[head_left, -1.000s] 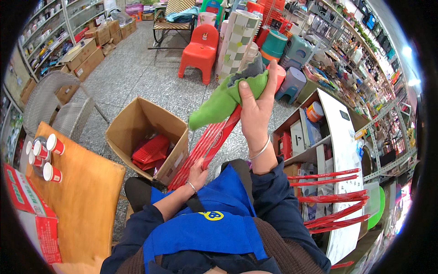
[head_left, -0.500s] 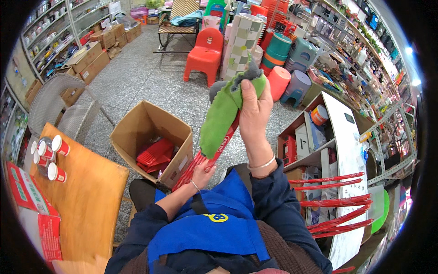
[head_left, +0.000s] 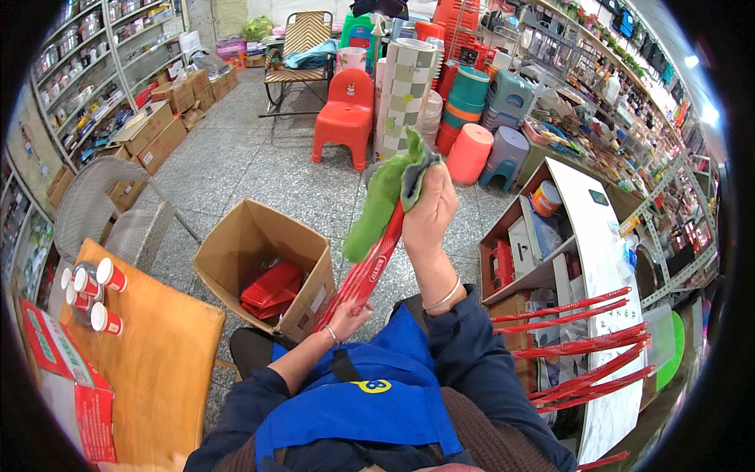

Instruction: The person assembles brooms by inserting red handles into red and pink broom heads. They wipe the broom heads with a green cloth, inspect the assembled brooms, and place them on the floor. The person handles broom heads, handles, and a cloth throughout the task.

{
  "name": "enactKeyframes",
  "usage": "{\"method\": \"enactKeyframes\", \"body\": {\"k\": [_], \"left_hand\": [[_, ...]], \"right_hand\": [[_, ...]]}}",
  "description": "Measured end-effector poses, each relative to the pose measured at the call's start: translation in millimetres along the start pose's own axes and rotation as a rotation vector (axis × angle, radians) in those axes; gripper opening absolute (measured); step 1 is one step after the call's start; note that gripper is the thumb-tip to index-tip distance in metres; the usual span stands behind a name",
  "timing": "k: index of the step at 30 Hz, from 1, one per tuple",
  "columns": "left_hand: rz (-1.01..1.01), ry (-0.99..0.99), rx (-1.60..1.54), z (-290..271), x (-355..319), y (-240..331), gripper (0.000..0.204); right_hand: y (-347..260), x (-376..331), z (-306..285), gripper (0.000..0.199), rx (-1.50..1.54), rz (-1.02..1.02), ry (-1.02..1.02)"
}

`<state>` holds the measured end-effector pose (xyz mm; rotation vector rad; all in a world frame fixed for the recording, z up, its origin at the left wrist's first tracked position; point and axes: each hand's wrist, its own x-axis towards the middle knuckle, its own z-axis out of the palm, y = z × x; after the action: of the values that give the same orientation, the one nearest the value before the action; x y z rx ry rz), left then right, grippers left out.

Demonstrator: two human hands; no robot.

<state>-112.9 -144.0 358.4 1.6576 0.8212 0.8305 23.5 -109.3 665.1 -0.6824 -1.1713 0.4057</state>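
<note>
Right hand [head_left: 431,208]: fingers gripping green cloth [head_left: 381,200] | left hand [head_left: 346,321]: fingers closed around red strips [head_left: 371,275] | cloth has shifted away from left hand, beside strips' upper part; more strip seems uncovered

right grip [head_left: 429,211] on green cloth [head_left: 377,211], left grip [head_left: 346,321] on red strips [head_left: 366,282]

On the table [head_left: 161,377], cups [head_left: 87,285] are grouped near the far left corner; a grey chair [head_left: 118,224] is placed beyond, a carton [head_left: 75,377] along the left edge.
</note>
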Motion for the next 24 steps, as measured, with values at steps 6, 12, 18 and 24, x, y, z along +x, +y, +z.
{"method": "enactKeyframes", "body": {"k": [6,12,18,24], "left_hand": [[-0.157,0.001,-0.13,-2,-7,6,0.008],[-0.214,0.14,-0.262,-13,1,-1,0.008],[-0.235,0.263,-0.221,-6,1,-15,0.009],[-0.244,0.322,-0.061,8,-5,-20,0.016]], "right_hand": [[26,13,-19,0.037,0.333,0.202,0.275],[35,13,-56,0.038,0.687,0.391,0.422],[32,-11,-27,0.041,0.626,0.386,0.204],[41,-1,13,0.04,0.248,0.194,0.061]]}}
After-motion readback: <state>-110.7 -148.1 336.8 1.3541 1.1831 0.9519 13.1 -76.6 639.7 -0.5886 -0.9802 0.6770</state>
